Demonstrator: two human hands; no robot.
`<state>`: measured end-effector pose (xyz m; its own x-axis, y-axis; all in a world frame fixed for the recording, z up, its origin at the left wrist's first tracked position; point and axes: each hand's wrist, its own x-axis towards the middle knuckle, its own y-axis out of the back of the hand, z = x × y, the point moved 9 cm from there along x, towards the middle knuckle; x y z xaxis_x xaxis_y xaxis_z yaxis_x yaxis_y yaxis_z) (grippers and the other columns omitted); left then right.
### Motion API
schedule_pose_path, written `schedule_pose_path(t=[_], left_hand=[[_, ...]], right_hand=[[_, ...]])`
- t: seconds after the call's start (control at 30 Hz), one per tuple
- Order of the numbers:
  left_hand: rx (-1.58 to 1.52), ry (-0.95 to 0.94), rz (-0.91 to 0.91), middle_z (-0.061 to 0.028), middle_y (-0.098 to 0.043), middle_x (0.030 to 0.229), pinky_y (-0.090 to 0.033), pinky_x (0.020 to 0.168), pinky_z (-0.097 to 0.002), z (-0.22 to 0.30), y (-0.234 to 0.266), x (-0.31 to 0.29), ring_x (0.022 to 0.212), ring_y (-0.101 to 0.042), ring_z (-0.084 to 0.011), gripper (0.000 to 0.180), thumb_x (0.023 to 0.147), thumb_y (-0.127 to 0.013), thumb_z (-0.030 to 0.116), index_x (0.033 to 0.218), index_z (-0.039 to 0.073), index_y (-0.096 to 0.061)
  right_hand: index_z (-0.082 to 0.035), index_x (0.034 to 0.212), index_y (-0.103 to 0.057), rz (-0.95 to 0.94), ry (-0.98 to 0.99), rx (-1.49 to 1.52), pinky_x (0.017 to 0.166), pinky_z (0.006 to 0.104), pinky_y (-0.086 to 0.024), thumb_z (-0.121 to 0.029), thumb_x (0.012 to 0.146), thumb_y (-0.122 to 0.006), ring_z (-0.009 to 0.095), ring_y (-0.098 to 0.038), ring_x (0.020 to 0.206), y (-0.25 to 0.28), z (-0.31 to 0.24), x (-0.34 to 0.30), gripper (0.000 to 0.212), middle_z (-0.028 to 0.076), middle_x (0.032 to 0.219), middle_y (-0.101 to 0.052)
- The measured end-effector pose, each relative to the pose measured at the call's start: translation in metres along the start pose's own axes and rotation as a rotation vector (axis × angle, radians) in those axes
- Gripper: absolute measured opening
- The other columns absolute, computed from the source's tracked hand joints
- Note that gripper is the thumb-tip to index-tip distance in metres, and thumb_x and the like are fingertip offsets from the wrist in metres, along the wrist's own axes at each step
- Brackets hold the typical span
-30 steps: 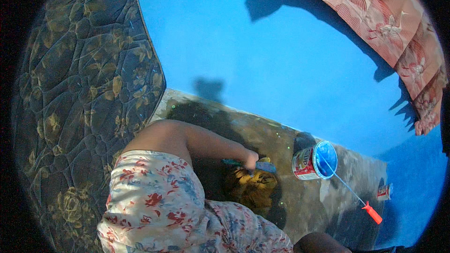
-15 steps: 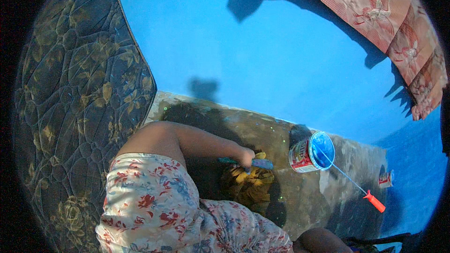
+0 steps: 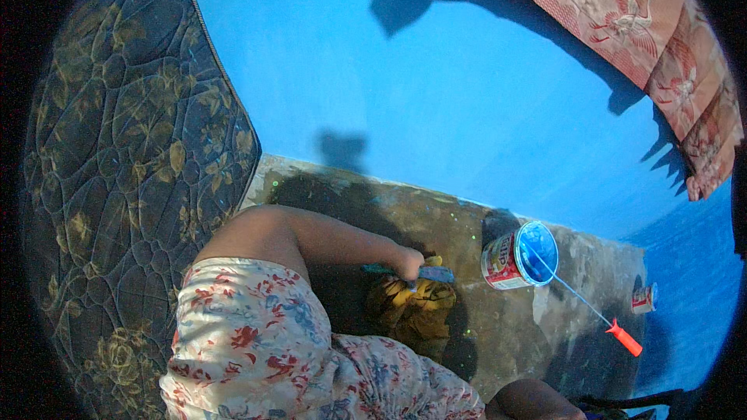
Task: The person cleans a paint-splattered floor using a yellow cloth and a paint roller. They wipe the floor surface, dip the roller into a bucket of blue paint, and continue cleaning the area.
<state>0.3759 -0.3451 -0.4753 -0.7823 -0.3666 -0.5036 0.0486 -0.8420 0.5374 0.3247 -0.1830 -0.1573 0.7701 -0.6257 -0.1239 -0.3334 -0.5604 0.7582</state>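
Observation:
My left hand (image 3: 408,264) is closed, and a flat blue strip-like thing (image 3: 437,274) sticks out on both sides of it; its exact kind is too small to tell. My left forearm reaches it from a floral garment (image 3: 257,342) at lower left. Directly below the hand lies a crumpled yellow-brown bundle (image 3: 420,307), which looks like cloth, on the stained floor (image 3: 475,334). Whether the hand touches the bundle I cannot tell. A dark rounded part of a limb (image 3: 537,400) shows at the lower edge; my right hand does not show.
Right of the bundle stands a red-and-white bucket (image 3: 504,264) of blue paint, with a long-handled tool leaning in it, its red grip (image 3: 624,338) outward. A smaller can (image 3: 643,299) stands near the blue wall (image 3: 373,93). A quilted mattress (image 3: 132,187) and patterned fabric (image 3: 622,23) flank it.
The scene shifts very slightly in the picture. My left hand, the blue strip and the bundle keep the same arrangement.

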Motion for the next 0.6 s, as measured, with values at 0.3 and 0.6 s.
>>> schedule_pose_path(t=[0.3, 0.6], left_hand=[[-0.008, 0.122, -0.045, -0.0147, -0.071, 0.09, -0.052, 0.073, -0.0435, -0.043, -0.018, 0.037, 0.087, -0.069, -0.0295, 0.04, 0.075, -0.076, 0.042, 0.095, 0.007, -0.072], [0.001, 0.071, -0.019, -0.0175, -0.068, 0.085, -0.055, 0.063, -0.0427, -0.019, -0.004, 0.021, 0.074, -0.067, -0.0297, 0.042, 0.078, -0.078, 0.035, 0.093, -0.002, -0.067]], right_hand=[[-0.002, 0.099, -0.065, 0.005, 0.015, -0.006, 0.062, 0.0382, -0.05, -0.036, 0.08, -0.068, 0.028, -0.066, 0.071, -0.001, -0.002, 0.001, 0.039, 0.01, 0.086, -0.064], [-0.002, 0.1, -0.064, 0.009, 0.013, -0.008, 0.063, 0.0376, -0.051, -0.037, 0.082, -0.068, 0.028, -0.066, 0.072, -0.002, -0.001, -0.001, 0.039, 0.011, 0.088, -0.064]])
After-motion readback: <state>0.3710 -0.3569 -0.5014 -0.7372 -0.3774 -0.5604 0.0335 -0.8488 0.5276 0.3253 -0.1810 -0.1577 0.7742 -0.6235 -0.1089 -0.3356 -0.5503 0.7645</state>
